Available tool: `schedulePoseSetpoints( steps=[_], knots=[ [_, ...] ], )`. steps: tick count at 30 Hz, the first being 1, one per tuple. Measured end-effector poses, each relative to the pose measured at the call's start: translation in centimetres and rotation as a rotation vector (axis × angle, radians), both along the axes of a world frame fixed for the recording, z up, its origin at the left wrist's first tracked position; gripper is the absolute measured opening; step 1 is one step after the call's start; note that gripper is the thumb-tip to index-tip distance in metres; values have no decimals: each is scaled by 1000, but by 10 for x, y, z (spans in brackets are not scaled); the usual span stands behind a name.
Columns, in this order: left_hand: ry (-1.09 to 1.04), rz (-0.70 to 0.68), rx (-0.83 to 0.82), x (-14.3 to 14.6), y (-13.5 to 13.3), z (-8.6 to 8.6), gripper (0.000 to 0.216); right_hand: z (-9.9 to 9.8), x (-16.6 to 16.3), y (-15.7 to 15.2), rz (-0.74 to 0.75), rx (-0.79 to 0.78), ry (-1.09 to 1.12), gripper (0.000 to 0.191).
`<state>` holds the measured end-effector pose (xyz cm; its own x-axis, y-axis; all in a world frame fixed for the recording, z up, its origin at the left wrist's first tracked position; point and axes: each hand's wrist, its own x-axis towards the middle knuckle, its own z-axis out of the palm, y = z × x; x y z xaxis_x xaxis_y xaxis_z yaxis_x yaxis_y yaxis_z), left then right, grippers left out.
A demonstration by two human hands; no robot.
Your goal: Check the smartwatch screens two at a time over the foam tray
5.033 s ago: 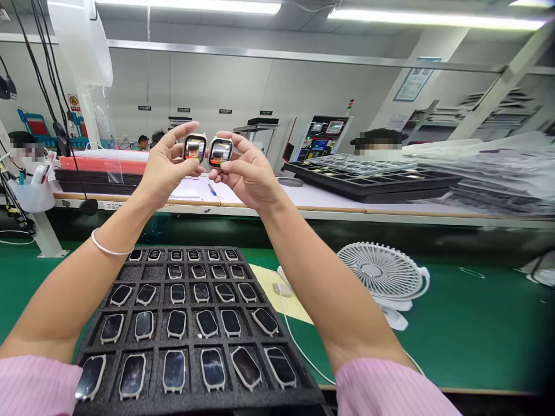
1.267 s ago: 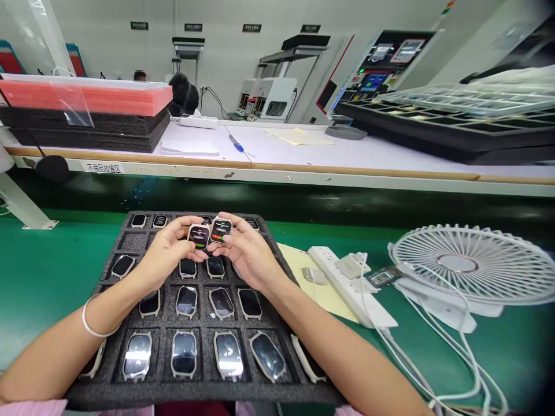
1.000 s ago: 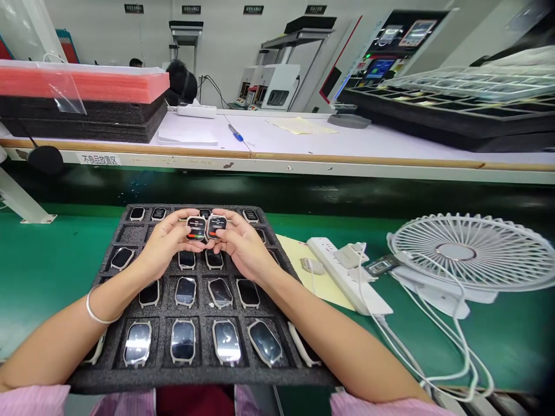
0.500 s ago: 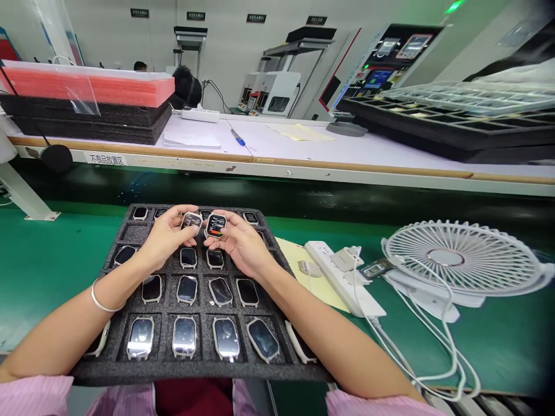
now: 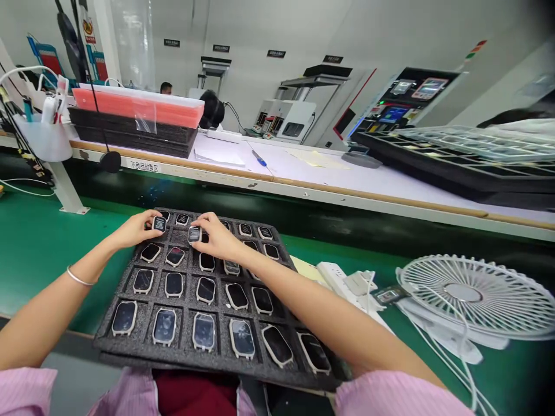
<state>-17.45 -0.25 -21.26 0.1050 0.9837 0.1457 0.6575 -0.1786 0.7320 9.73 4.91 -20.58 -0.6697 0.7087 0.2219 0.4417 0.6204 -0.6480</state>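
Observation:
My left hand (image 5: 134,229) pinches a square smartwatch body (image 5: 159,224) with a lit screen, low over the far rows of a black foam tray (image 5: 173,361). My right hand (image 5: 215,242) grips a second watch body (image 5: 194,234) at its fingertips, also just over the tray. The two hands stand apart. Several strapless watch bodies with pale frames lie in the tray's square pockets. My hands and forearms hide some pockets in the far rows.
Beyond the tray, a white bench carries stacked black and pink foam (image 5: 134,121) and a black tray under clear plastic (image 5: 455,162). On the green mat to the right are a white power strip (image 5: 336,276) and a white fan (image 5: 462,294) with cables. A person sits beyond the bench (image 5: 211,110).
My hands have moved apart, the left one going left, and the watches have dropped closer to the tray. The view has also turned and tilted.

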Motion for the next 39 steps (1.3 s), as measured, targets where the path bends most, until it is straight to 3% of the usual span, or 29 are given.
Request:
schedulePoseSetpoints(
  steps=[3, 7, 10, 12, 14, 19, 24, 27, 33, 39],
  knots=[
    [134, 24, 14, -14, 2, -21, 61, -4, -28, 1, -94, 239, -280, 47],
    [223, 3, 21, -20, 5, -36, 68, -11, -50, 3, -102, 235, -404, 51],
    [296, 18, 12, -24, 7, -34, 80, -7, -43, 11, -86, 211, -426, 63],
    [319, 52, 43, -21, 7, -25, 82, 1, -24, 21, -100, 218, -392, 66],
    [364, 48, 95, -8, 8, -12, 70, 10, 5, 31, -124, 245, -309, 58],
    [539, -113, 95, 64, 20, 13, 42, 15, 93, 40, -200, 256, -151, 48],
    [598, -104, 42, 121, 37, 8, 29, 13, 140, 33, -544, 354, -179, 45],
    [606, -84, -1, 132, 42, 6, 25, 17, 131, 30, -643, 347, -249, 43],
    [480, -37, -53, 136, 37, 9, 25, 7, 78, 11, -449, 232, -486, 23],
    [185, -73, -36, 133, 28, 14, 21, -16, 58, 2, -415, 141, -423, 22]
  ],
)
